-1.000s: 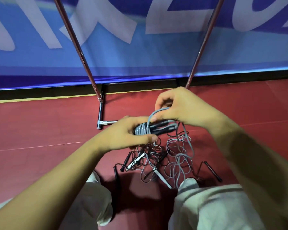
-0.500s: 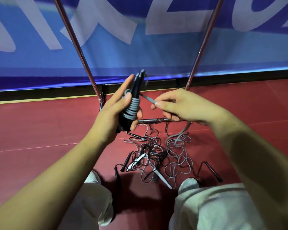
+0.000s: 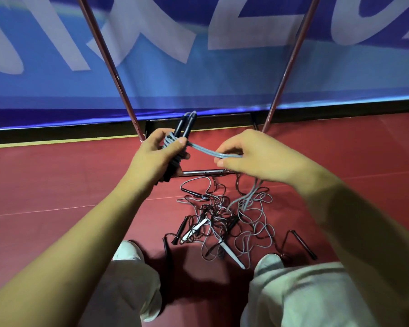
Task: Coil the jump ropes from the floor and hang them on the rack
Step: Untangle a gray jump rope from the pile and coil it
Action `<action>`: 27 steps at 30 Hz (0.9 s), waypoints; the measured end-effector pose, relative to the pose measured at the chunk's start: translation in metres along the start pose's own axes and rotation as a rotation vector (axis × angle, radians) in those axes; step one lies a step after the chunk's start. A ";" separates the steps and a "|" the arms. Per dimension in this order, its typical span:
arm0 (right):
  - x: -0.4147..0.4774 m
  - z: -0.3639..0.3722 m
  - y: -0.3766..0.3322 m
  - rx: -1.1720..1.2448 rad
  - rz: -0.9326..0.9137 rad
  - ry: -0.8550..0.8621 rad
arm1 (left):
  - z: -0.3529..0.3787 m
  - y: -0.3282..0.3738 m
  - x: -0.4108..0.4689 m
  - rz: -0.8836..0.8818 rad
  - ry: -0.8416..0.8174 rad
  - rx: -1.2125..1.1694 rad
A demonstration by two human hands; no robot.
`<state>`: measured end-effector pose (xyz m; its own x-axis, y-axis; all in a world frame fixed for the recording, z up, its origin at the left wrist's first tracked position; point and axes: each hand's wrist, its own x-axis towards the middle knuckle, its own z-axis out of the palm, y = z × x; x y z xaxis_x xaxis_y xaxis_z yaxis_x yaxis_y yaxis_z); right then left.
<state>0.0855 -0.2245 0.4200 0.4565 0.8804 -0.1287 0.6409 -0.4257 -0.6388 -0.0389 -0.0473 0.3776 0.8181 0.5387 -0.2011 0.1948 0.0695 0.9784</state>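
Jump rope, grey-blue cord, part wound round its own two black handles. The handles are held side by side and tilted up, above the floor near the foot of the rack.

Left hand grips the handles and the turns already on them, with the thumb pressed over the coil. Right hand pinches a doubled length of cord between thumb and curled fingers. That length is drawn fairly straight between the two hands, and the slack drops from the right hand to the floor.

Step, as judged: mid-winding, well short of hanging. The next move calls for carrying the pinched length round the handles with tension kept, while the left thumb holds the earlier turns.

Around:
- a tangle of dark and pale cords with black and white handles, lying between two white shoes
- the rack's low cross bar just behind it
- a blue banner beyond

The top of the rack is out of view.

In the way: the slack runs into the tangle, so it is likely to snag or drag other ropes up as it is pulled.
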 end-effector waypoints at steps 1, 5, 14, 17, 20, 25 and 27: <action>0.000 0.003 -0.004 -0.026 -0.008 -0.018 | 0.001 -0.002 0.000 0.006 -0.004 0.057; -0.002 0.010 -0.016 -0.108 -0.053 -0.029 | -0.002 -0.019 0.004 0.122 -0.045 0.466; -0.004 0.001 -0.008 0.038 0.004 0.026 | 0.021 -0.020 -0.021 0.158 -0.517 0.785; -0.004 -0.005 -0.001 0.122 0.011 0.072 | 0.020 -0.015 -0.023 0.247 -0.571 0.703; -0.005 -0.010 0.007 0.249 0.059 0.102 | 0.018 -0.012 -0.022 0.278 -0.617 0.520; -0.001 -0.011 0.017 0.406 0.153 0.020 | 0.014 -0.006 -0.027 0.215 -0.591 0.090; 0.001 -0.009 0.018 0.418 0.169 -0.022 | 0.013 -0.003 -0.023 0.186 -0.482 -0.059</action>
<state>0.1031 -0.2329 0.4147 0.5173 0.8117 -0.2712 0.2518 -0.4473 -0.8582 -0.0509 -0.0712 0.3782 0.9950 0.0995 -0.0093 0.0029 0.0638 0.9980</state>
